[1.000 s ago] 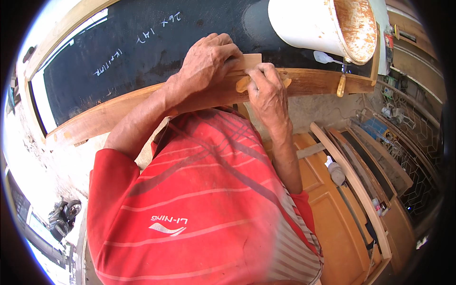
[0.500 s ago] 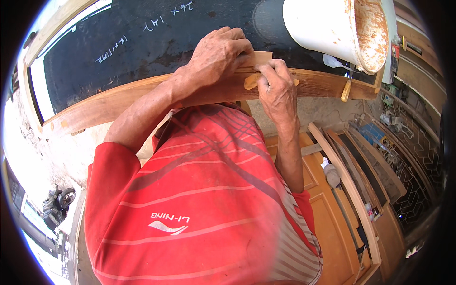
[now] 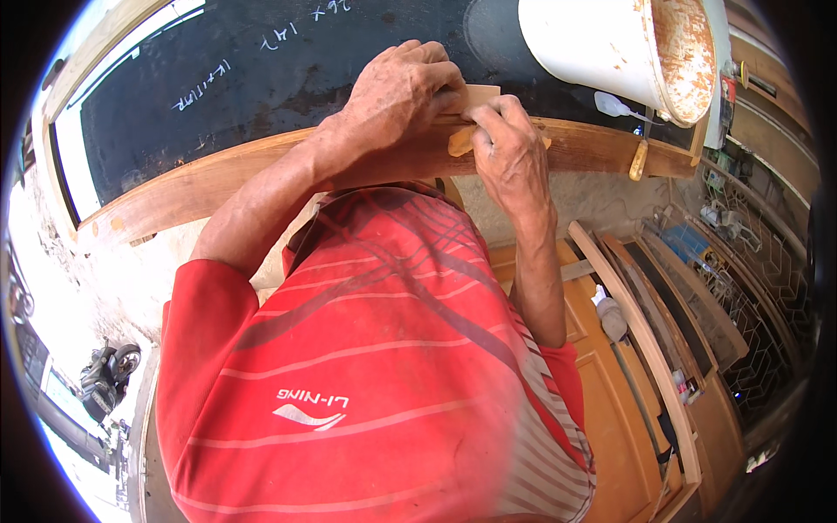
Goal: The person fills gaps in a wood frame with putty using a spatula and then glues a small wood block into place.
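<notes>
L grip curls over the L end of a pale wood block, R grip, fingers bent, at its near corner; tips hidden, so I can't tell if either grasps it. Block lies btwn grips, by brown rail of dk. panel. R of R grip: white bucket, yellow-hdl. tool w/ whitish scoop-like piece nearby.

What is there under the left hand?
One end of a pale wooden piece shows past the left hand, near the right hand. Its other end and whatever lies directly under the palm are covered.
</notes>
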`<state>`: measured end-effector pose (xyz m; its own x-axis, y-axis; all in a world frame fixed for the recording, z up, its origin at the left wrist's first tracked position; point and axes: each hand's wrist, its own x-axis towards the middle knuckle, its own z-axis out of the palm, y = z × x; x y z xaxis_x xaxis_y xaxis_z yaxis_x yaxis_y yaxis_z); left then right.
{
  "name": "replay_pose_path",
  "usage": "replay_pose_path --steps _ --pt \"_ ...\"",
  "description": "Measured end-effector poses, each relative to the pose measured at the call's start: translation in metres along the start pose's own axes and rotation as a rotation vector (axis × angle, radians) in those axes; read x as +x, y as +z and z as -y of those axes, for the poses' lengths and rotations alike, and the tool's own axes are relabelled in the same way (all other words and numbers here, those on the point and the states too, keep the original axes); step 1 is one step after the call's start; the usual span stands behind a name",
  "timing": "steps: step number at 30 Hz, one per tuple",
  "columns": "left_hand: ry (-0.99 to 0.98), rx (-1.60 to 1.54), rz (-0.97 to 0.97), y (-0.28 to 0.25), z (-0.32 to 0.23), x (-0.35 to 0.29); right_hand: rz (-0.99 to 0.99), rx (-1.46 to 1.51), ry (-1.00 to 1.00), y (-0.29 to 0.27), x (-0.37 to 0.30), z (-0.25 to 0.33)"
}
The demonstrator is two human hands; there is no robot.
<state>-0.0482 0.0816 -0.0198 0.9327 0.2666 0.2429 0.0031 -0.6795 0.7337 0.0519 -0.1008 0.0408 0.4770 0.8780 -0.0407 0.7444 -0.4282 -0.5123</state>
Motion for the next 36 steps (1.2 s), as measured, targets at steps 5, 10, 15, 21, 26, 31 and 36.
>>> replay_pose_path --steps 5,10,15,21,26,31,36 --pt "0.001 0.001 0.003 0.001 0.002 -0.001 -0.036 0.045 0.072 -0.001 -0.002 -0.001" --pt "-0.025 -0.002 0.008 0.0 -0.001 -0.001 -0.007 0.011 0.019 0.001 -0.002 0.001" --pt "-0.023 0.007 0.014 0.002 0.001 -0.001 -0.088 0.008 0.099 -0.001 -0.006 -0.011" --pt "-0.026 0.017 0.029 0.001 0.001 -0.001 -0.062 -0.095 0.035 0.003 -0.007 0.001" --pt "-0.027 0.007 0.022 0.001 0.001 -0.001 -0.071 -0.055 0.092 0.003 -0.008 0.005" --pt "-0.018 0.01 0.027 0.0 0.001 -0.001 -0.099 -0.068 0.041 0.006 -0.012 0.007" --pt "-0.01 -0.002 0.028 0.0 0.001 0.0 -0.123 -0.064 0.029 0.01 -0.018 0.012"
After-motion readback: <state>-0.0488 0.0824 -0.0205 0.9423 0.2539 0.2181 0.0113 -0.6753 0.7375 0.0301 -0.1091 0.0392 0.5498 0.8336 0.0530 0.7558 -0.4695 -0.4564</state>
